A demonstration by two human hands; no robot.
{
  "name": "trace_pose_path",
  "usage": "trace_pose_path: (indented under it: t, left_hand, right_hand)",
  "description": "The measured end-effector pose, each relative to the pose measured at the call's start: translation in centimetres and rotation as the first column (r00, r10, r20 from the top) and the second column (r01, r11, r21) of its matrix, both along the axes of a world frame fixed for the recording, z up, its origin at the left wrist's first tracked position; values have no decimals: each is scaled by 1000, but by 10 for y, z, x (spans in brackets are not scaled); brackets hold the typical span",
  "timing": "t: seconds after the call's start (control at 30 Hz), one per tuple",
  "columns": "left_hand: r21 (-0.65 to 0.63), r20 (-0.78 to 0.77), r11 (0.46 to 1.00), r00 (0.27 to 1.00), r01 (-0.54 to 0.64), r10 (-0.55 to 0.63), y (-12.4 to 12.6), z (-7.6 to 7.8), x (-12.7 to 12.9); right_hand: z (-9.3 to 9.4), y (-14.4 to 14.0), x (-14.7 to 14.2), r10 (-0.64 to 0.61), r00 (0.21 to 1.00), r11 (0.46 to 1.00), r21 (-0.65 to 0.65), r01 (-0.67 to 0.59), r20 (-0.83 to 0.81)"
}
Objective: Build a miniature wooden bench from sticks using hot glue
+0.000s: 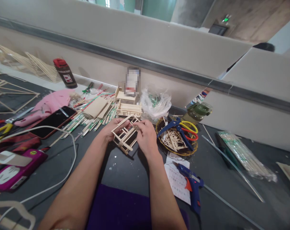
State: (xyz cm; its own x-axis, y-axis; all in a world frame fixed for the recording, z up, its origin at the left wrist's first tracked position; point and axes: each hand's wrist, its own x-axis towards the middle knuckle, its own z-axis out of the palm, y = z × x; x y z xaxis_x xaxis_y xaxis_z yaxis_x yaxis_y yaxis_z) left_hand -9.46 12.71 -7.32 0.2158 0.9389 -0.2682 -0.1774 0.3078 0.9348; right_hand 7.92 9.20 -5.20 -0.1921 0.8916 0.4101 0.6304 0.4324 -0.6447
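Observation:
A small frame built of thin wooden sticks [125,135] is held tilted above the dark table. My left hand [111,127] grips it along its left side, fingers closed around the sticks. On the other side my right hand [146,135] pinches at the upper right corner; whether a separate small stick is between its fingertips I cannot make out. Just behind the hands stands another small wooden stick model [129,109]. To the right sits a basket [194,150] of short stick pieces, with blue-handled cutters [169,126] and scissors with yellow and red handles [189,131] on top.
A blue glue gun [189,174] lies on a printed sheet [175,183] at right. Packed sticks [247,155] lie farther right. A phone [54,121], pink glue gun [36,116], white cable [74,156] and purple power strip [20,169] occupy the left. A green-lidded bottle [199,111] stands behind the basket.

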Motion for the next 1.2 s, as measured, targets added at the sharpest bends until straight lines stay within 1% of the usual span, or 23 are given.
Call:
trace_pose_path:
  t: [0.43, 0.67, 1.2]
  left_hand:
    - [-1, -17, 1000, 1000, -2, 2, 1, -1, 0]
    - [11, -39, 1000, 999, 7, -7, 0, 0, 0]
    - [9, -29, 1000, 1000, -3, 3, -1, 2, 1]
  right_hand:
    - [-2, 1, 0, 2, 1000, 1000, 7, -3, 11]
    - [0, 0, 0, 4, 1000, 1000, 5, -4, 10]
    - [1, 0, 0, 3, 1000, 1000, -1, -3, 8]
